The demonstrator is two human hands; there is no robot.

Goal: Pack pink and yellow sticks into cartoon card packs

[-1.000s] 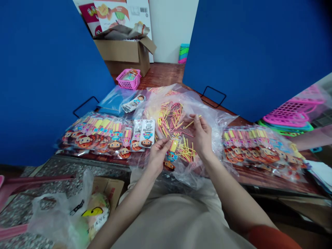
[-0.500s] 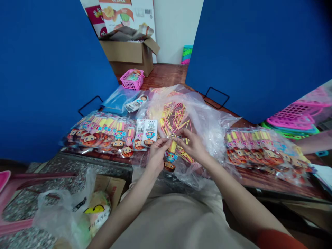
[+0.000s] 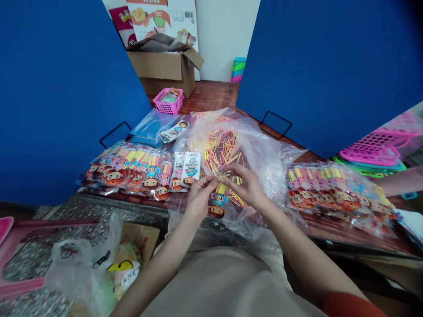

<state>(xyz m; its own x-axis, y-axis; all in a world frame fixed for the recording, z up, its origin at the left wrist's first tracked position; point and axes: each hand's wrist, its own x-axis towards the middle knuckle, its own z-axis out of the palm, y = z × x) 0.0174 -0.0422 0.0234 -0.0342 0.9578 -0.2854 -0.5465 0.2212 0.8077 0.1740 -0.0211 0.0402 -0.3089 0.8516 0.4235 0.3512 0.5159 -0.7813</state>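
Between my hands hangs a small clear packet [image 3: 218, 200] with a cartoon face and yellow sticks inside. The fingertips of my left hand [image 3: 201, 193] pinch its upper left edge. My right hand [image 3: 246, 185] grips the top from the other side, thumb and index close together. Behind them, loose pink and yellow sticks [image 3: 223, 145] lie in a big clear plastic bag [image 3: 261, 154]. White printed packets [image 3: 191, 166] lie just left of my left hand. Filled packets [image 3: 132, 169] are spread farther left, with another group of filled packets [image 3: 325, 187] on the right.
A pink basket [image 3: 168, 101] and an open cardboard box [image 3: 158, 70] stand at the back. Blue panels [image 3: 66, 88] flank the wooden table. Colourful baskets [image 3: 373, 149] are stacked right, near another person's arm [image 3: 401, 181]. A plastic carrier bag [image 3: 79, 268] sits lower left.
My hands stay almost in place at the packet's top, with small finger shifts. The packet hangs slightly differently, and its yellow sticks are more covered by my fingers.
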